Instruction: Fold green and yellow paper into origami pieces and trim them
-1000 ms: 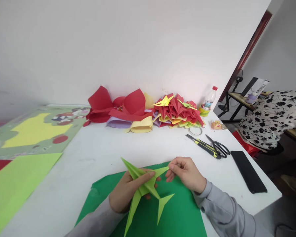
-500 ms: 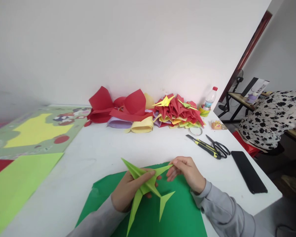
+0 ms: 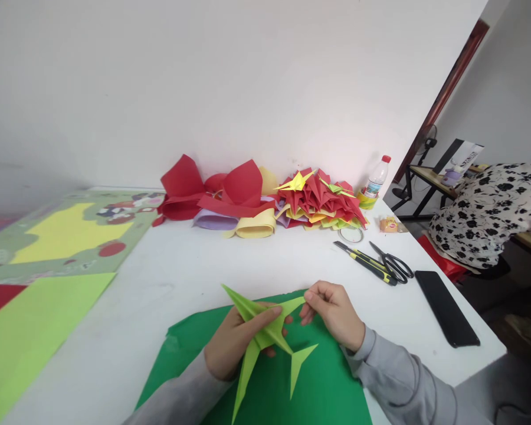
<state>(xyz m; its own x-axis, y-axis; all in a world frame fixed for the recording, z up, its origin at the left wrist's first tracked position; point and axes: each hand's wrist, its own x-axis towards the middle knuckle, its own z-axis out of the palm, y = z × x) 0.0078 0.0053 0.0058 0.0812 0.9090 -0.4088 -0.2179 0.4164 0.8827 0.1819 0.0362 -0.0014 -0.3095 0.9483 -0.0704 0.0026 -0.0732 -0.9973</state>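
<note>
L hand (image 3: 230, 342) grips the paper star (image 3: 269, 339) at its middle, thumb laid on top; R hand (image 3: 334, 313) pinches the end of its right-hand spike. Star's held up over the dk green sheet (image 3: 331, 378), front of the white table (image 3: 137, 295); can't tell if any pt touches the sheet.

Hidden/cut off: L thumb covers part of star's centre; L fingers mostly underneath, only a few tips showing on the R side. Tip of the pinched spike is lost in R fingers. Lower L spike runs to the bottom edge of view, so its end is uncertain. Dk green sheet is cropped at bottom & partly under the forearms. Lt green sheet (image 3: 48, 330) is cut off at L. Person in floral top (image 3: 482, 218) is cropped at R edge, head barely in & blurred out. Bottle (image 3: 374, 186) label too small to read. Paper pile (image 3: 318, 198) at the wall overlaps too much to count pcs.

Star's look: bright yellow-green, plain, crisp creases, long thin spikes fanning out from a folded body; one upper L, one R, one down L, & a lower R arm ending in a forked, V-shaped tip.
</note>
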